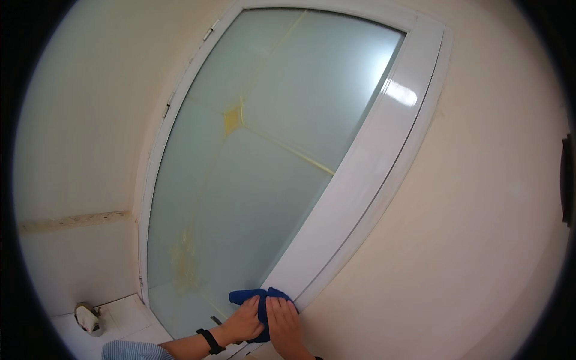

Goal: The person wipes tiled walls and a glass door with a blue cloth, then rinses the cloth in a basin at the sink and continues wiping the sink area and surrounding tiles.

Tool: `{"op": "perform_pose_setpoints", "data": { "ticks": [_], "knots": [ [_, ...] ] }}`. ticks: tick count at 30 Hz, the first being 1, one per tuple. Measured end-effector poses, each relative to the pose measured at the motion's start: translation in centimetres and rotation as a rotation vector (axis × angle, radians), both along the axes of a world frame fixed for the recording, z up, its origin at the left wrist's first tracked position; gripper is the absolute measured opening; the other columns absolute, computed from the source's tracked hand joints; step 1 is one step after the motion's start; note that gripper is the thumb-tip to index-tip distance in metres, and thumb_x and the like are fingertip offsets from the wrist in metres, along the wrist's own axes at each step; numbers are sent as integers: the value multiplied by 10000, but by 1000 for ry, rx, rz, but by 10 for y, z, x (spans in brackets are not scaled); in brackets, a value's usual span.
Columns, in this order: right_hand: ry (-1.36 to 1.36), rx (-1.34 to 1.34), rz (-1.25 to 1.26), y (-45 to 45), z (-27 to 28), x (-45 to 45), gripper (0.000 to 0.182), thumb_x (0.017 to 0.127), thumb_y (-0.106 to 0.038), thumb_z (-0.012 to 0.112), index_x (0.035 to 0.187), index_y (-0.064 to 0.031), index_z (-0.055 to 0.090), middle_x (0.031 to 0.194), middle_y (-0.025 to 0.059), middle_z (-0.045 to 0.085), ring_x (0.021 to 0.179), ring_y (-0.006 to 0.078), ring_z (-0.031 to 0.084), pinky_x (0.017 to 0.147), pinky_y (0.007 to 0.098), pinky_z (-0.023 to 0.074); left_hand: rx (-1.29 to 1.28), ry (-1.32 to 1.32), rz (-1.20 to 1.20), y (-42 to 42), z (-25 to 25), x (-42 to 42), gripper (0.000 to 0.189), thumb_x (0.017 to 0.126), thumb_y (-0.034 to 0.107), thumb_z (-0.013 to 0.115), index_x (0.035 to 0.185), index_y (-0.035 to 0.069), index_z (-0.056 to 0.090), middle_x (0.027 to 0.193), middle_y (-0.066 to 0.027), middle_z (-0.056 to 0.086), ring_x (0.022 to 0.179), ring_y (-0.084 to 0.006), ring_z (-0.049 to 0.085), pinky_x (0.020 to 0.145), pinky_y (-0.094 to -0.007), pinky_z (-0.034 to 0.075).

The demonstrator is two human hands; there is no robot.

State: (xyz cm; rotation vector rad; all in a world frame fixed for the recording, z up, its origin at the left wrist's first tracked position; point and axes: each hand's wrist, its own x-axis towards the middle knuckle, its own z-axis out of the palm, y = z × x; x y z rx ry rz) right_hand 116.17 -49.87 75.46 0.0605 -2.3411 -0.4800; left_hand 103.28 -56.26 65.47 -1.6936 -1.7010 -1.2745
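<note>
At the bottom centre, a dark blue cloth (245, 295) lies against the white frame (310, 243) of a frosted glass door (252, 189). My left hand (246, 318), with a black band on its wrist, grips the cloth's near side. Beside it my right hand (284, 321) presses on the cloth with its fingers together, by the frame's outer edge. A dark handle (216, 320) shows partly behind my left hand. Yellow lines and a yellow diamond (232, 118) decorate the glass.
Beige walls (450, 216) flank the door. White tiles (123, 317) lie at the lower left, bearing a roundish container (88, 318) with something white in it. Hinges (168, 105) line the door's left side. A dark object (567, 180) stands out at the far right.
</note>
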Motion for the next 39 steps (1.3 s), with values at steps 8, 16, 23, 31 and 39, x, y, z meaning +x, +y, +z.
{"op": "perform_pose_setpoints", "data": {
  "ticks": [8, 16, 23, 31, 39],
  "knots": [
    [232, 125, -35, 7, 128, -11, 459, 830, -19, 495, 1281, 58, 526, 1286, 191, 547, 1222, 367, 505, 1088, 446, 362, 321, 291, -42, 7, 162, -22, 592, 748, 89, 585, 1269, -155, 444, 1400, -320, 369, 1309, -477, 371, 1094, -496, 330],
    [458, 412, -111, 23, 299, -39, 483, 834, -12, 471, 1310, 67, 490, 1346, 232, 505, 1280, 391, 449, 1120, 443, 321, 590, 494, -120, 20, 349, -47, 650, 726, 51, 533, 1323, -160, 386, 1435, -337, 329, 1354, -481, 309, 1143, -468, 270],
    [601, 452, -222, 28, 430, -44, 529, 799, 38, 447, 1327, 74, 466, 1373, 277, 467, 1313, 417, 399, 1130, 441, 299, 542, 686, -45, 30, 499, -62, 594, 834, 167, 485, 1321, -165, 416, 1454, -313, 347, 1381, -396, 317, 1163, -407, 242],
    [652, 214, -290, -5, 329, -68, 589, 809, 12, 509, 1378, 99, 386, 1422, 287, 401, 1346, 443, 349, 1141, 454, 267, 658, 613, -251, 21, 421, -80, 572, 785, 82, 531, 1311, -122, 437, 1422, -291, 401, 1304, -414, 417, 1092, -452, 344],
    [443, -68, -429, -40, 112, -55, 747, 673, 36, 527, 1391, 127, 347, 1401, 339, 367, 1337, 523, 301, 1136, 538, 228, 144, 477, -291, -21, 209, -76, 562, 813, 134, 526, 1330, -81, 472, 1441, -228, 423, 1302, -288, 470, 921, -383, 487]
  ]
}}
